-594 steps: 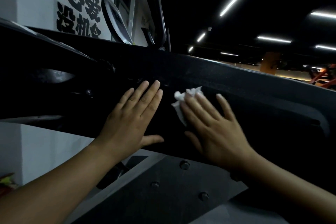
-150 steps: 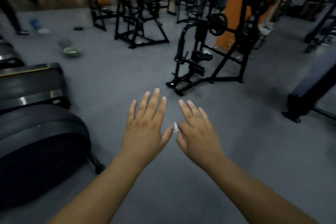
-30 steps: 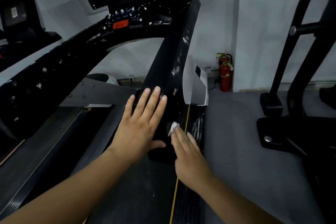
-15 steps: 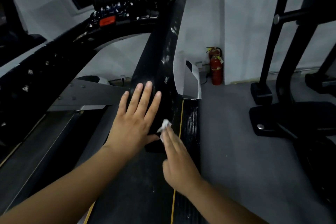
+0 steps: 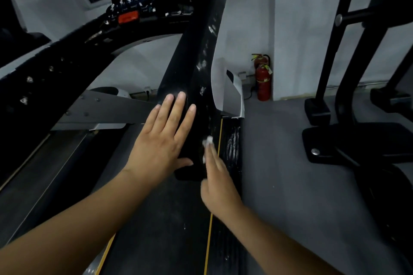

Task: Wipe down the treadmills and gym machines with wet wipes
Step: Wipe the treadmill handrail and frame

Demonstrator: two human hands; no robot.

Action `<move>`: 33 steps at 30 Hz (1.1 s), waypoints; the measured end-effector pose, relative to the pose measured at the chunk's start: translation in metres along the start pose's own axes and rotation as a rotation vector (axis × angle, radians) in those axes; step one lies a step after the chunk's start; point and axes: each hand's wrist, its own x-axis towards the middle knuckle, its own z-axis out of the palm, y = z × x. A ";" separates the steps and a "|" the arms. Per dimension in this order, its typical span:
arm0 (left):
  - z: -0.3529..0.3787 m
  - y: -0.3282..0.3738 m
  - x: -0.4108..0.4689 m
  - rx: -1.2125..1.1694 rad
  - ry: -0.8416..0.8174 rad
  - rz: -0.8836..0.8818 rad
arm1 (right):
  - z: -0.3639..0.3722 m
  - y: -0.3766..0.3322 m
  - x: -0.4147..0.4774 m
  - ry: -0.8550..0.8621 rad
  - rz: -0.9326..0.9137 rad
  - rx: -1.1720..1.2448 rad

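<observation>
A black treadmill fills the left and middle of the head view. Its right handrail (image 5: pixel 196 56) runs from the console (image 5: pixel 147 6) down toward me, and white smears dot its surface. My left hand (image 5: pixel 163 140) lies flat on the top of the rail's lower end, fingers spread. My right hand (image 5: pixel 216 181) is edge-on against the rail's right side and presses a small crumpled white wet wipe (image 5: pixel 208 142) against it with the fingertips. Most of the wipe is hidden behind the fingers.
The treadmill belt (image 5: pixel 161 219) with yellow edge lines lies below my arms. Two red fire extinguishers (image 5: pixel 263 78) stand against the white wall. A black machine frame (image 5: pixel 348 73) and its base stand on the grey floor at the right. Another treadmill's rail (image 5: pixel 44 73) is at the left.
My right hand with the wipe has slid a little down and along the rail's right side. My left hand has stayed flat on the rail. The view has shifted slightly.
</observation>
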 end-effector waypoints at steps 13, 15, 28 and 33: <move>-0.010 -0.016 0.018 -0.009 -0.008 0.035 | 0.009 -0.008 -0.003 0.060 -0.043 0.045; -0.010 -0.016 0.018 -0.018 -0.009 0.035 | 0.008 -0.002 -0.009 0.034 -0.066 -0.063; -0.009 -0.015 0.018 -0.045 -0.020 0.032 | 0.001 0.014 0.015 -0.011 0.127 0.167; -0.009 -0.016 0.019 -0.051 -0.010 0.031 | -0.009 0.012 0.006 -0.077 0.118 0.358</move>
